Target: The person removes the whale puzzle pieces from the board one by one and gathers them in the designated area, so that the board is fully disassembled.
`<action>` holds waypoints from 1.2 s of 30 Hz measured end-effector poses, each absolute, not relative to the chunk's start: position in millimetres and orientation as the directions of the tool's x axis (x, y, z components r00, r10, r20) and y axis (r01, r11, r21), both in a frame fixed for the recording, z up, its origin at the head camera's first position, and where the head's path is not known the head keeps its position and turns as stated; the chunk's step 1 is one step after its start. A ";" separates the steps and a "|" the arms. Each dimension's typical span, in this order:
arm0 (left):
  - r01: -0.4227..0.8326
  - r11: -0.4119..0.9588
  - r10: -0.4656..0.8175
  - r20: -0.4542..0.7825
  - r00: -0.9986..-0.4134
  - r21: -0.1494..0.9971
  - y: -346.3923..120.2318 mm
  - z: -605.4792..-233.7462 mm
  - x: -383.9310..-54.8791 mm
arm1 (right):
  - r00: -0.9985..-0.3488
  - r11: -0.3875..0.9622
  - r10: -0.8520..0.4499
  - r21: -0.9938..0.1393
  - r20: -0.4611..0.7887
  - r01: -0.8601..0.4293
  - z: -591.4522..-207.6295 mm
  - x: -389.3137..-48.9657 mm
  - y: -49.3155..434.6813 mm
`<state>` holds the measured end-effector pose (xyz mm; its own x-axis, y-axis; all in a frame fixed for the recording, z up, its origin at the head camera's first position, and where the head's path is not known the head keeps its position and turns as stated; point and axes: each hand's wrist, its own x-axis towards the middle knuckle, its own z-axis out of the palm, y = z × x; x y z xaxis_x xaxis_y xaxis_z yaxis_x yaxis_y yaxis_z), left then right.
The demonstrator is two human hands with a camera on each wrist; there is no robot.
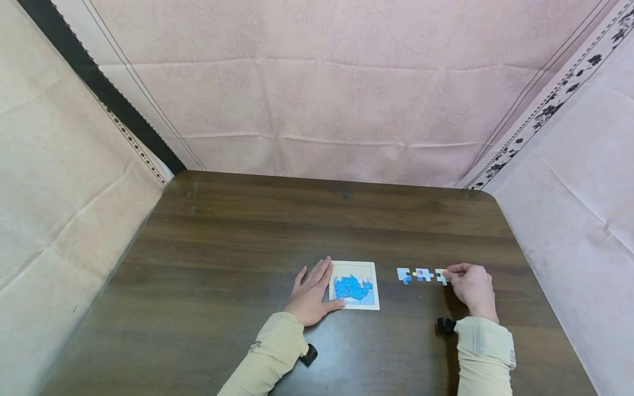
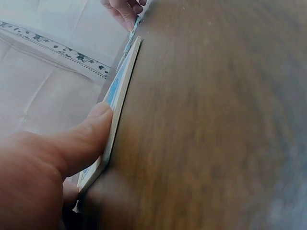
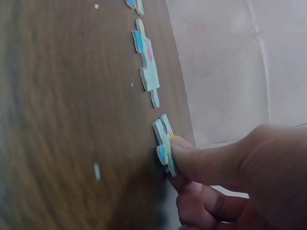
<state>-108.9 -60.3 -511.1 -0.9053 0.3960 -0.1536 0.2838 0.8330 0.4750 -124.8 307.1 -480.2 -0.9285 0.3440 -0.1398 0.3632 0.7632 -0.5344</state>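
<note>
A small square jigsaw board (image 1: 376,294) with a pale rim lies flat on the table, a blue whale picture (image 1: 351,287) partly filling it. My left hand (image 1: 309,300) rests along its left side, fingers extended, the thumb (image 2: 91,134) lying over the near edge. To the right of the board, my right hand (image 1: 473,289) pinches a jigsaw piece (image 3: 164,143) between thumb and fingers; one side of the piece looks tipped up. Left of it lie two more loose pieces in a row, a middle piece (image 3: 149,62) with a pink mark and a blue-and-white end piece (image 1: 403,274).
The dark wooden table (image 1: 247,236) has rounded far corners. Pale cloth sheets (image 1: 317,99) hang behind it and on both sides. Black straps with a small block (image 1: 309,355) sit at the cuffs of the light sleeves (image 1: 277,341).
</note>
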 end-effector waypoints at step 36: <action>0.282 0.834 0.391 -0.147 -0.909 0.474 -59.9 -512.1 -107.4 | -0.953 0.833 0.294 -0.471 -0.066 0.290 -482.1 -122.0 300.0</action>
<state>-107.4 -59.9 -512.1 -0.9087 0.3908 -0.1470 0.2821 0.8342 0.4739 -122.0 300.0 -482.1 -0.9534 0.2944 -0.0661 0.2899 0.8331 -0.4711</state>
